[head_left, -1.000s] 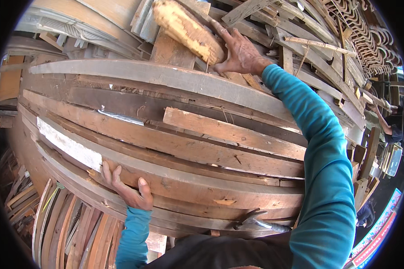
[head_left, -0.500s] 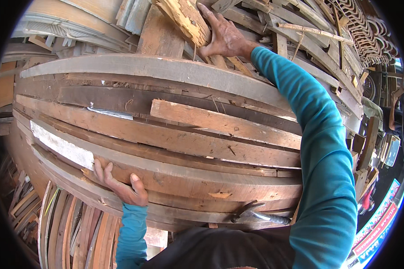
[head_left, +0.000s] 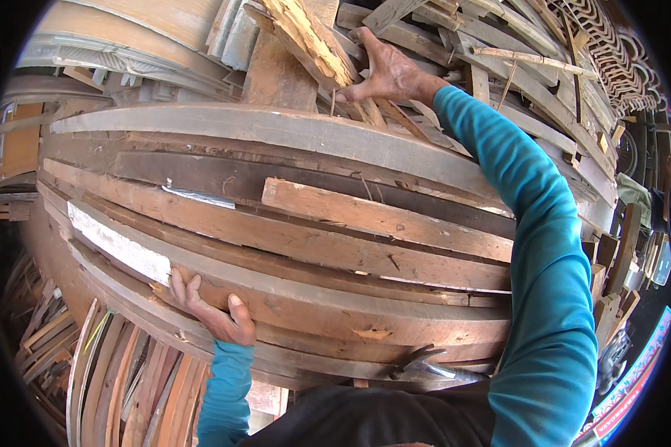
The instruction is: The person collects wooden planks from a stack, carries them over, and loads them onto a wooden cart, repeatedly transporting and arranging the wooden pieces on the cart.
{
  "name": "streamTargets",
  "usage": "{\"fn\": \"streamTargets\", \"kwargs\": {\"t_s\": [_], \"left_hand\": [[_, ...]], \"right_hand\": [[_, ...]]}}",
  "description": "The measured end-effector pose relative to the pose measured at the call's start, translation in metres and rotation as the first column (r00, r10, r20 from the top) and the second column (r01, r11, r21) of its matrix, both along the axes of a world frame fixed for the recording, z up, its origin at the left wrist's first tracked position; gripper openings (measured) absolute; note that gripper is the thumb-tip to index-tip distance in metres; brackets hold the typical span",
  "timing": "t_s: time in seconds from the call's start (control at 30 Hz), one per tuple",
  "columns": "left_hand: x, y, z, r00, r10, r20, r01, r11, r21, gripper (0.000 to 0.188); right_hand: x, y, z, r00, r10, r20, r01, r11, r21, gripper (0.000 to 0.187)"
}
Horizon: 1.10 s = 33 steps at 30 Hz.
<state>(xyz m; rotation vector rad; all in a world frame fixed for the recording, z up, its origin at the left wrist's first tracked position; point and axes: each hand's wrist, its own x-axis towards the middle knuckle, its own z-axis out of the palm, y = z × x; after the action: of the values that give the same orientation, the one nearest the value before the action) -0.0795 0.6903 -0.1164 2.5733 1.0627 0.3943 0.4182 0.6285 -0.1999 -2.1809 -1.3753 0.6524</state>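
Note:
My right hand (head_left: 395,71) is stretched out at the far side, fingers spread, thumb beside the lower end of a rough, splintered yellowish timber (head_left: 317,41). It holds nothing; whether the thumb touches the timber I cannot tell. My left hand (head_left: 220,313) lies on the near side of a long brown plank (head_left: 358,313), fingers spread along its edge, just right of a white patch (head_left: 119,242). A shorter reddish board (head_left: 380,216) rests on top of the long planks. A claw hammer (head_left: 425,366) lies on the nearest planks, close to my body.
A wide grey board (head_left: 238,125) crosses behind the long planks. Heaped scrap wood (head_left: 499,67) fills the far right, with curved wooden pieces (head_left: 611,59) beyond. Stacked panels (head_left: 134,33) stand far left. Upright boards (head_left: 134,380) are packed at the lower left.
The whole view has shifted slightly, so the planks sit further right and lower. My right hand's fingers have drawn a little away from the splintered timber. My left hand stays on the plank.

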Motion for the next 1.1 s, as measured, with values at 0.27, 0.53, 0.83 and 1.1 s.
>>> {"fn": "streamTargets", "kwargs": {"t_s": [0.27,0.53,0.83,1.1], "left_hand": [[0.003,-0.002,0.002,1.000,-0.005,-0.016,0.006,1.000,0.010,0.078],[0.007,-0.002,0.002,0.999,0.014,0.039,-0.014,1.000,-0.014,0.071],[0.006,-0.005,0.002,0.999,-0.031,0.024,0.030,0.999,0.019,0.069],[0.011,-0.008,0.001,0.995,0.015,0.101,-0.011,0.999,-0.033,0.071]], "right_hand": [[0.009,0.013,-0.013,0.975,-0.009,-0.223,0.011,1.000,0.006,0.132],[-0.019,0.010,-0.003,0.986,0.044,-0.161,-0.053,0.997,-0.048,0.112],[-0.003,0.000,-0.007,0.975,0.097,-0.198,-0.085,0.994,0.068,0.107],[0.025,0.009,0.013,0.872,0.136,-0.470,-0.219,0.967,-0.127,0.058]]}}
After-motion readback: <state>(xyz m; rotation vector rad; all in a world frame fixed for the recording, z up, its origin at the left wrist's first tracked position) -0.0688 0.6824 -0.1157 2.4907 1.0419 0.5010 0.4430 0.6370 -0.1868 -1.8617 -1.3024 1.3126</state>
